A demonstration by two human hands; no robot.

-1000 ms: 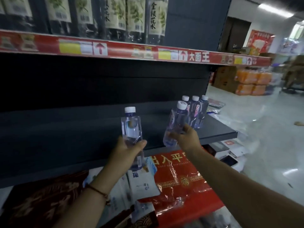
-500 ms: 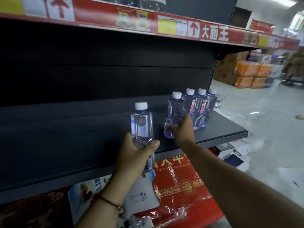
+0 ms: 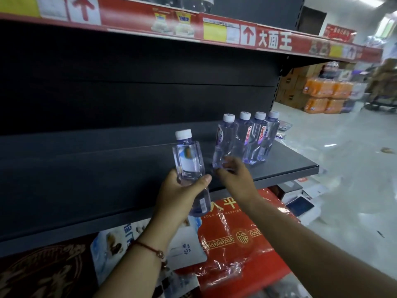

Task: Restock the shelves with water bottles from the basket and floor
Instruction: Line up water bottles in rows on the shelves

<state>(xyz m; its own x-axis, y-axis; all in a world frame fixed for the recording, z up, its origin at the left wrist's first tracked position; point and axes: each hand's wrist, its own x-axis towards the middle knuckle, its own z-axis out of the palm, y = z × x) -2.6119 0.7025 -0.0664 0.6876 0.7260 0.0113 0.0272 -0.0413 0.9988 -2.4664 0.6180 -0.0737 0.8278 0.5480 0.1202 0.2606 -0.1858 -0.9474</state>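
A dark grey shelf (image 3: 107,179) runs across the view at chest height. Near its right end three clear water bottles (image 3: 255,140) with white caps stand in a row. My right hand (image 3: 235,179) grips the base of a fourth water bottle (image 3: 223,140), which stands on the shelf just left of that row, slightly tilted. My left hand (image 3: 182,196) holds another water bottle (image 3: 189,160) upright by its lower half, in front of the shelf edge and left of the others.
A red price strip (image 3: 214,29) fronts the shelf above. Below the grey shelf lie red wrapped packs (image 3: 240,233) and white packets (image 3: 187,250). To the right, the pale floor (image 3: 343,179) opens, with orange drink packs (image 3: 326,93) and cardboard boxes stacked far back.
My right hand has brought its bottle from the shelf's front edge up against the row and set it down. My left hand with its bottle has risen closer to the shelf.
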